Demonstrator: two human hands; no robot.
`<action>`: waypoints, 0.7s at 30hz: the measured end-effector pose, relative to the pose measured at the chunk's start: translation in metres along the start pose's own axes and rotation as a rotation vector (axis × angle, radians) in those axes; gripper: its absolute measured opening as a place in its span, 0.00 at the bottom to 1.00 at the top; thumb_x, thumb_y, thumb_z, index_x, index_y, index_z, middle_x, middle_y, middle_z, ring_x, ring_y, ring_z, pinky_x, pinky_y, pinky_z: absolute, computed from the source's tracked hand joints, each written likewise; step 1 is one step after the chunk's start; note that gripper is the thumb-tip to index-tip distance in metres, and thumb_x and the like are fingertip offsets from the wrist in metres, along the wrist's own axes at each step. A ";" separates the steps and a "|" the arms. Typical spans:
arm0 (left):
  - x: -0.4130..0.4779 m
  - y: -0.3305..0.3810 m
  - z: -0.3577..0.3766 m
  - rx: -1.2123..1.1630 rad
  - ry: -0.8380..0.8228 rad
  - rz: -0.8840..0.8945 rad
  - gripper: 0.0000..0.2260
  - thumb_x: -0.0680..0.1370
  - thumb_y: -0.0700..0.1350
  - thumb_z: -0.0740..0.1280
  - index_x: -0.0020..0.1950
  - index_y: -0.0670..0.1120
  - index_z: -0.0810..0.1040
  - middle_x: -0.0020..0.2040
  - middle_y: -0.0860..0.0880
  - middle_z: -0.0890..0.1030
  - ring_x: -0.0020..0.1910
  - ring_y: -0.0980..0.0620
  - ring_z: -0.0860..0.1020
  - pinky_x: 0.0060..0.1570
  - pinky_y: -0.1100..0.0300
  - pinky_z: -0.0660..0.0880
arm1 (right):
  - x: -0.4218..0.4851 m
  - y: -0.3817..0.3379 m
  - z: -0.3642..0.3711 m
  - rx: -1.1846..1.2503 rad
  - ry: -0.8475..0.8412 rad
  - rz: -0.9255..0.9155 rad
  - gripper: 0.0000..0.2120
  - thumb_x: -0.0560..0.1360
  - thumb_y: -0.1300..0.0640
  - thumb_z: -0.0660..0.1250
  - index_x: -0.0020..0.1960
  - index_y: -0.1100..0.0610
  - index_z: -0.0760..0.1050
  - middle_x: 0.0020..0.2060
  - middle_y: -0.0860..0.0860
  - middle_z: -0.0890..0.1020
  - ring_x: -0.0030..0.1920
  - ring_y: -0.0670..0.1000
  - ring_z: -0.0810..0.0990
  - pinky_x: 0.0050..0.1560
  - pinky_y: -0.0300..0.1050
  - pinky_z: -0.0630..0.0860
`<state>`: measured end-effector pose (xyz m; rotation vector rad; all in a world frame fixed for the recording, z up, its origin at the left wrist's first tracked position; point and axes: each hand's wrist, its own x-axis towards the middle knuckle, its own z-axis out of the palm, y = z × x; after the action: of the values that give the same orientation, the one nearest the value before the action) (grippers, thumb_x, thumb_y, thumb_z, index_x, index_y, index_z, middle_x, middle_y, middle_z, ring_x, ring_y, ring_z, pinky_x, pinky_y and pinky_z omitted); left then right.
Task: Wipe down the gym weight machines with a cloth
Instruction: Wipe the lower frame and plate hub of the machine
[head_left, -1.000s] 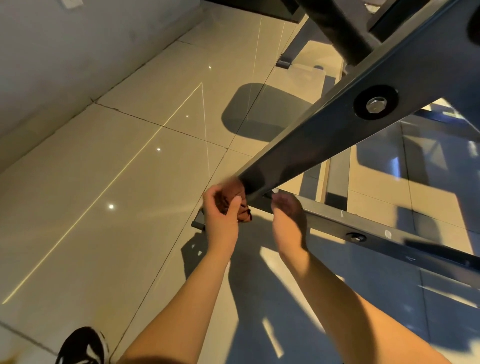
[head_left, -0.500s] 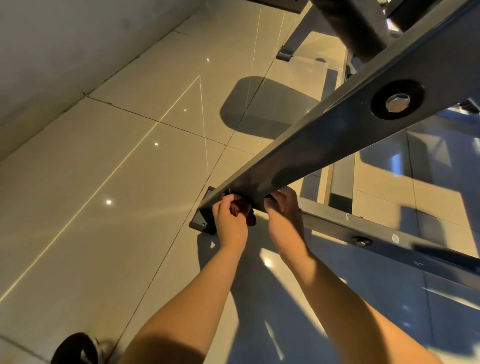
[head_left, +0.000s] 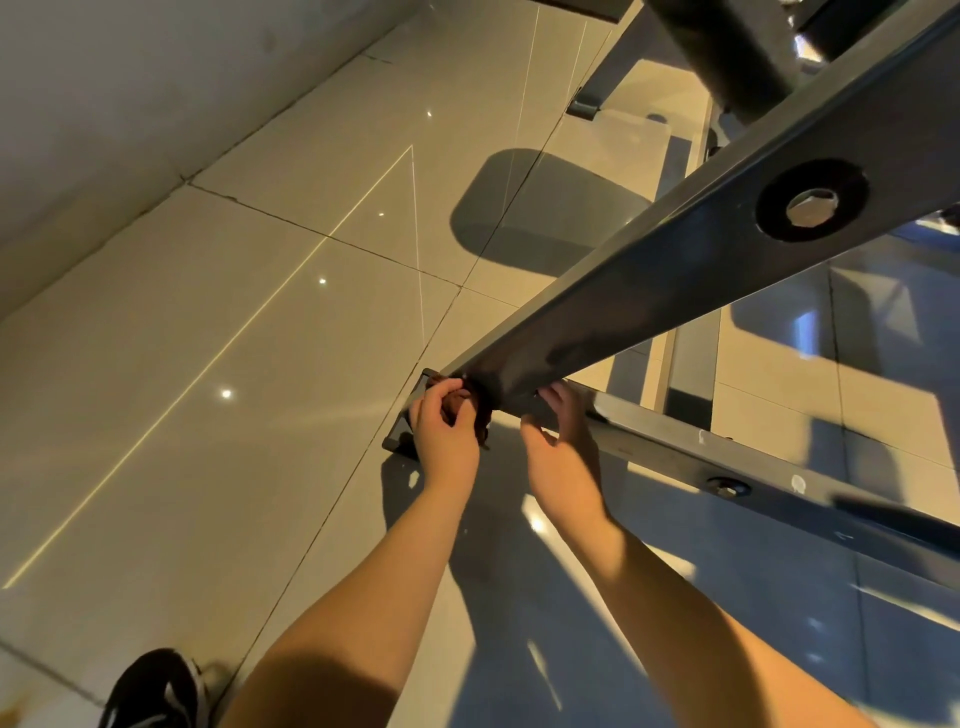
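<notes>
Overhanging the hands (head_left: 445, 439) (head_left: 563, 462), a beam (head_left: 675, 283) half-hides cloth (head_left: 482, 413).

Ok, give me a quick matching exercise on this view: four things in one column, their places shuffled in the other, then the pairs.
Things:
1. cloth
2. hex bolt
3. shoe
4. right hand

Places:
A. on the floor tiles, bottom left
B. touching the lower bar below the beam's foot
C. bunched in the left hand
D. set in the slanted beam

Pairs: 1-C, 2-D, 3-A, 4-B
</notes>
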<state>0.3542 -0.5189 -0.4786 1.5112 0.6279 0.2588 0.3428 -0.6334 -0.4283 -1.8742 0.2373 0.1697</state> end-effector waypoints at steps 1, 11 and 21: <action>0.003 0.000 -0.002 -0.013 0.014 -0.020 0.17 0.81 0.37 0.66 0.53 0.62 0.75 0.69 0.51 0.70 0.65 0.50 0.74 0.54 0.63 0.79 | -0.001 0.001 0.000 -0.027 -0.031 0.009 0.26 0.82 0.57 0.66 0.76 0.43 0.63 0.72 0.42 0.72 0.70 0.46 0.71 0.69 0.48 0.72; -0.027 0.023 0.018 -0.121 -0.029 0.113 0.13 0.80 0.36 0.67 0.58 0.53 0.75 0.64 0.53 0.75 0.61 0.61 0.76 0.52 0.72 0.76 | -0.013 0.001 0.012 -0.057 0.049 0.009 0.25 0.83 0.55 0.63 0.75 0.38 0.62 0.66 0.39 0.76 0.64 0.46 0.77 0.56 0.41 0.75; -0.006 -0.001 -0.005 -0.001 0.020 -0.026 0.11 0.81 0.41 0.67 0.61 0.55 0.75 0.68 0.51 0.73 0.65 0.52 0.75 0.49 0.68 0.77 | -0.018 -0.001 0.008 -0.073 0.091 0.037 0.23 0.83 0.58 0.62 0.75 0.45 0.66 0.64 0.45 0.78 0.59 0.46 0.78 0.57 0.40 0.72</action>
<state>0.3467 -0.5181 -0.4783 1.5005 0.6631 0.2548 0.3260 -0.6239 -0.4256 -1.9537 0.3319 0.1199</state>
